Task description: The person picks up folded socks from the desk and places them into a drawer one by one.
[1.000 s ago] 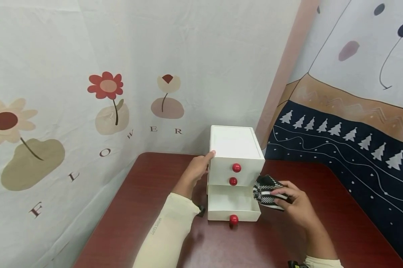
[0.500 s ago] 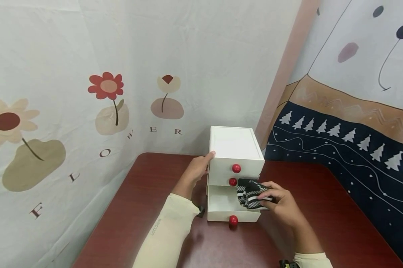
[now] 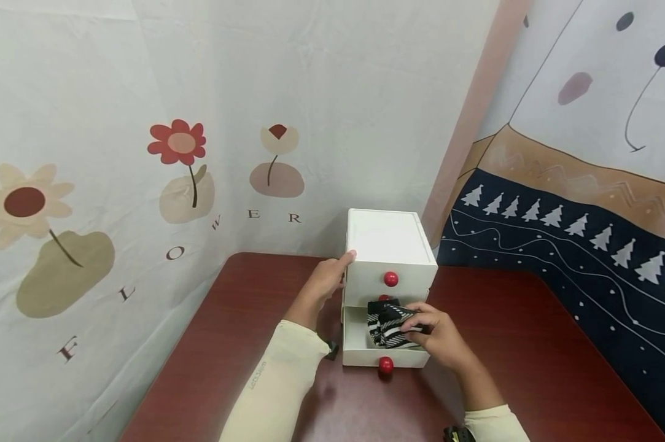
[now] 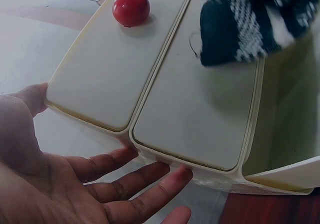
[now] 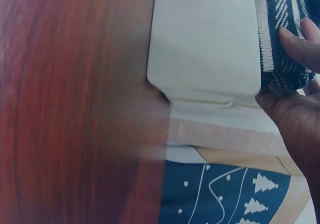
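Observation:
A small white drawer cabinet point(image 3: 387, 236) stands on the table, its bottom drawer point(image 3: 360, 357) pulled out. My left hand point(image 3: 323, 277) rests against the cabinet's left side, thumb at the upper front corner. In the left wrist view, the fingers point(image 4: 150, 186) of that hand lie fairly straight along the side. Between thumb and fingers my right hand point(image 3: 441, 333) pinches a bundled black-and-white patterned knit cloth point(image 3: 386, 322). This cloth is over the pulled-out drawer and partly covers the middle drawer's red knob point(image 3: 384, 298). How far it reaches into the drawer is hard to tell.
Round red knobs mark the top drawer point(image 3: 390, 279) and bottom drawer point(image 3: 385, 366). Under the cabinet is a reddish-brown table point(image 3: 244, 344). Printed fabric hangings point(image 3: 332, 92) stand behind the table and along its right side.
My right hand has carried the knit cloth leftward, from beside the cabinet's right edge to over the pulled-out drawer. The left hand has kept its place on the cabinet.

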`<act>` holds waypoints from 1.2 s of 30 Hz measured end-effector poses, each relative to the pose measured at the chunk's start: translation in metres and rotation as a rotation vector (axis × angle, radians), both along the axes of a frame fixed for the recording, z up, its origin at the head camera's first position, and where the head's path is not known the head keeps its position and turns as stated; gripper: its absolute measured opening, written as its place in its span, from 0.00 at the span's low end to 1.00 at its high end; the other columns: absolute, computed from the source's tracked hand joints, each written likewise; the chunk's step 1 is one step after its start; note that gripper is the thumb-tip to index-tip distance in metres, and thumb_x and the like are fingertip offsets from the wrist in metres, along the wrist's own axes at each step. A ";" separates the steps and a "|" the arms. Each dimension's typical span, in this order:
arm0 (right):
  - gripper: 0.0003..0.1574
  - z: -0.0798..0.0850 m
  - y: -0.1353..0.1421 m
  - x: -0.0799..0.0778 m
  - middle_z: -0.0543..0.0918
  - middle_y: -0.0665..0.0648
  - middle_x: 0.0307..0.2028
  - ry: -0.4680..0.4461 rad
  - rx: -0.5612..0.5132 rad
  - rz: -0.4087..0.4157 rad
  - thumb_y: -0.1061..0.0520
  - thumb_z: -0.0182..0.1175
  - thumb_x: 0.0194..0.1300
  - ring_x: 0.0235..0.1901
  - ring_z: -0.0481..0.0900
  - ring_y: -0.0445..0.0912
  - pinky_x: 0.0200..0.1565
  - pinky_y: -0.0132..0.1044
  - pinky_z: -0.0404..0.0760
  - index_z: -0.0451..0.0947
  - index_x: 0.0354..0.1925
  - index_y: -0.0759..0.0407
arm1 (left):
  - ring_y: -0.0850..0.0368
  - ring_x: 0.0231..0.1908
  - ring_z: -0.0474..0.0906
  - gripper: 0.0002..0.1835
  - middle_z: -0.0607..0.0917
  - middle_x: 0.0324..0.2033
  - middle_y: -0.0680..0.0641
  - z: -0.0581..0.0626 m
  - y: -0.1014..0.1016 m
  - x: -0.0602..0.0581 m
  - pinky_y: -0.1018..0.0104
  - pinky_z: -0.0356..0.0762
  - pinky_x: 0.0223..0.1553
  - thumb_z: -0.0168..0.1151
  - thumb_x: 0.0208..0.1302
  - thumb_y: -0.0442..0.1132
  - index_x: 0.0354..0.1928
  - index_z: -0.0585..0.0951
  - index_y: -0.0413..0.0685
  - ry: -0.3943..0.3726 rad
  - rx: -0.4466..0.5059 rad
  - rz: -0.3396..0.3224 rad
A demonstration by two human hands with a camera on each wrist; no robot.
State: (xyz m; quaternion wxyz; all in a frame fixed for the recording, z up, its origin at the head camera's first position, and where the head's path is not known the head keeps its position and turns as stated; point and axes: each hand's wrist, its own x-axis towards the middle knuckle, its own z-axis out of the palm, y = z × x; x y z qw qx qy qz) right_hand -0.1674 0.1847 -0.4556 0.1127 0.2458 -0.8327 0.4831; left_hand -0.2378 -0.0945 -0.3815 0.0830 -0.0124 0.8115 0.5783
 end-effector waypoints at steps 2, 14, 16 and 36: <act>0.17 0.000 -0.003 -0.001 0.88 0.65 0.57 -0.014 0.036 0.000 0.74 0.76 0.56 0.57 0.81 0.38 0.52 0.29 0.82 0.93 0.34 0.53 | 0.36 0.71 0.81 0.46 0.72 0.80 0.38 0.000 0.000 0.000 0.26 0.68 0.75 0.49 0.77 0.73 0.78 0.73 0.43 -0.001 0.000 -0.002; 0.15 0.000 -0.015 -0.010 0.88 0.64 0.58 -0.092 0.201 0.009 0.71 0.76 0.60 0.62 0.84 0.64 0.63 0.47 0.83 0.92 0.37 0.51 | 0.34 0.71 0.80 0.46 0.75 0.77 0.38 -0.003 0.001 -0.001 0.30 0.69 0.76 0.50 0.77 0.73 0.76 0.76 0.41 0.013 0.021 0.000; 0.13 0.000 -0.017 -0.012 0.88 0.65 0.59 -0.112 0.226 0.021 0.70 0.75 0.62 0.63 0.84 0.65 0.65 0.51 0.83 0.92 0.38 0.52 | 0.34 0.72 0.80 0.45 0.75 0.77 0.37 -0.003 0.001 0.000 0.30 0.68 0.77 0.50 0.77 0.73 0.76 0.76 0.41 0.010 0.026 0.000; 0.11 -0.004 -0.025 -0.021 0.89 0.56 0.49 -0.172 0.354 0.075 0.69 0.67 0.69 0.55 0.83 0.53 0.60 0.49 0.81 0.88 0.45 0.56 | 0.35 0.70 0.81 0.46 0.75 0.77 0.38 -0.002 0.001 0.000 0.28 0.69 0.75 0.51 0.77 0.73 0.77 0.75 0.41 -0.009 0.014 0.021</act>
